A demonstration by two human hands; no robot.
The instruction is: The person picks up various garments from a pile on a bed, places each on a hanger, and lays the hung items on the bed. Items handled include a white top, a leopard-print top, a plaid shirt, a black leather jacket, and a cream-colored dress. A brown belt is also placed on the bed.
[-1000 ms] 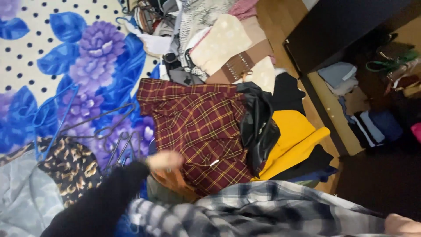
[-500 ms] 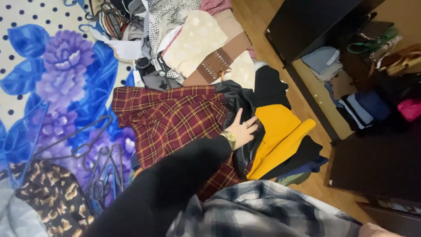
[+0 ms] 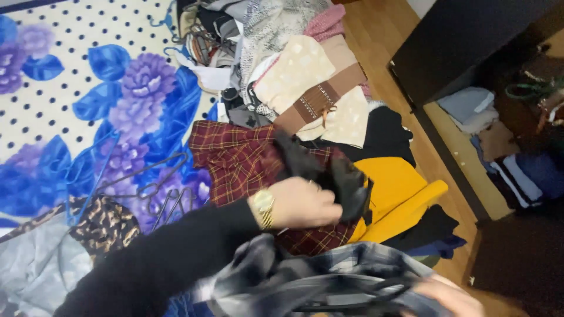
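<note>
bedsheet (image 3: pixel 70 88): biggest thing in view, cream w/ dark dots + big blue/purple flowers, fills left half.
wardrobe (image 3: pixel 470 47): dark, top right, open shelf w/ folded clothes beside wood floor (image 3: pixel 382 35).
clothes pile (image 3: pixel 282 53): top centre on bed, mixed tops, cream piece w/ brown belt-like band on it.
plaid shirt (image 3: pixel 241 164): dark red w/ yellow checks, spread flat mid-frame, partly under left arm.
grey plaid garment (image 3: pixel 329 282): bottom centre, bunched, nearest camera, blurred; what looks like a dark hanger lies across it.
yellow garment (image 3: pixel 393 194): right of red plaid, lies over dark clothes at bed edge.
leopard print cloth (image 3: pixel 100 226): lower left, next to grey fabric.
hangers (image 3: pixel 147 188): thin wire ones, loose on sheet just left of red plaid.
black garment (image 3: pixel 335 176): shiny, leather-like, lifted off the red plaid, hangs crumpled betw plaid & yellow piece.
left hand (image 3: pixel 302 202): black sleeve, gold watch on wrist, fingers closed round the black garment, gripping it.
right hand (image 3: pixel 452 296): bottom right edge, blurred, touching the grey plaid garment; can't tell if closed or open.
</note>
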